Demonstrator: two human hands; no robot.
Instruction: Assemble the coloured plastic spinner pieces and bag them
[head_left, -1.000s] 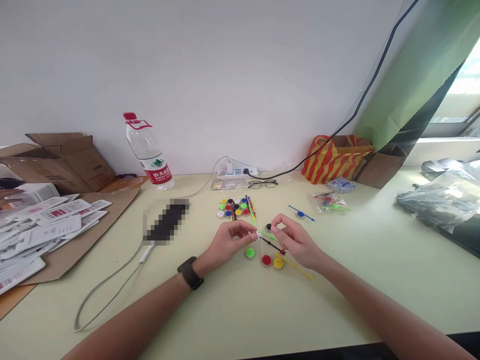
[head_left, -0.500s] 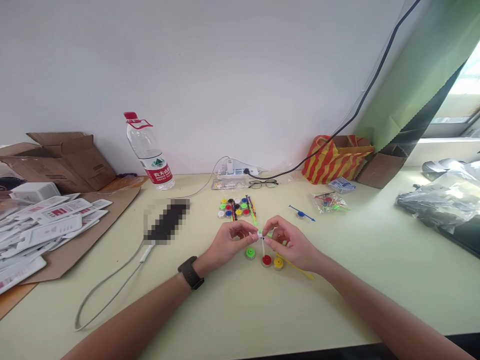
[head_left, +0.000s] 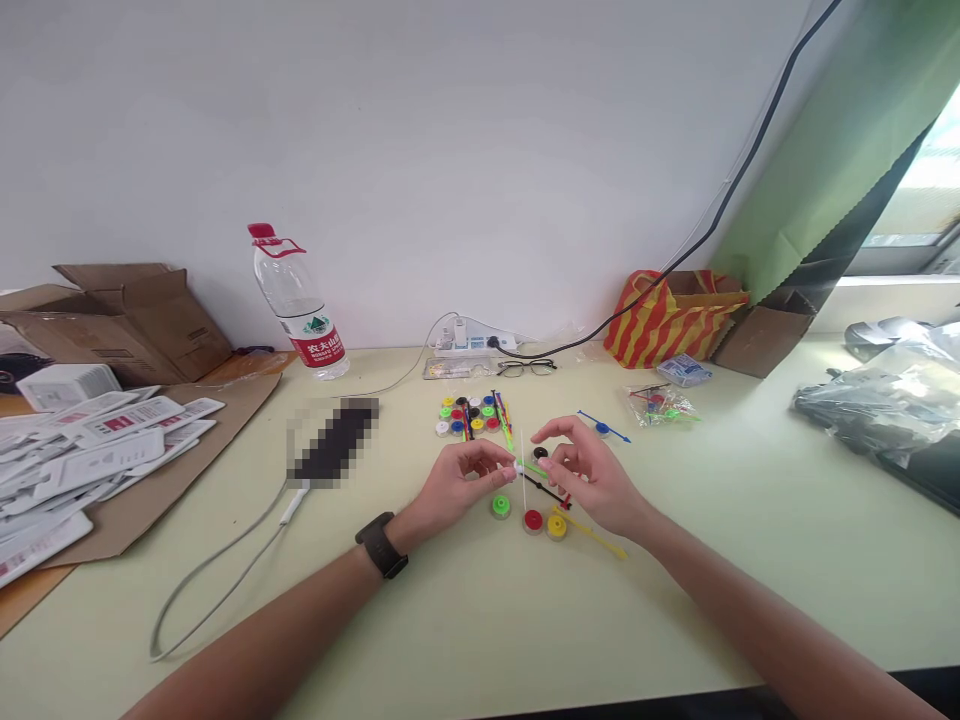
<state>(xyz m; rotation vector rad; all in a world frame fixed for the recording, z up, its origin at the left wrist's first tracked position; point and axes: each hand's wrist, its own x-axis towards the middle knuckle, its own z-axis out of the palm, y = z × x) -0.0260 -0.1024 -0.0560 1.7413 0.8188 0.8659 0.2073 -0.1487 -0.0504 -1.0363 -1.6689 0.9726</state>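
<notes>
My left hand (head_left: 459,484) pinches a small white disc (head_left: 518,467) with a thin white stick through it, just above the table. My right hand (head_left: 588,470) hovers beside it with fingers spread, touching nothing I can make out. Below the hands lie a green disc (head_left: 500,506), a red disc (head_left: 532,520) and a yellow disc (head_left: 556,525), with a black stick (head_left: 544,489) and a yellow stick (head_left: 596,538) next to them. A cluster of coloured discs and sticks (head_left: 472,417) sits farther back.
A water bottle (head_left: 298,307) stands at the back left near cardboard boxes (head_left: 120,320) and white packets (head_left: 82,450). A power strip (head_left: 474,345), glasses (head_left: 526,368), a striped bag (head_left: 671,315), a small parts bag (head_left: 660,403), a blue stick with disc (head_left: 602,427) and a cable (head_left: 225,570) lie around.
My right hand let go of the stick at the white disc and opened, lifting slightly away to the right. The left hand kept its pinch in place.
</notes>
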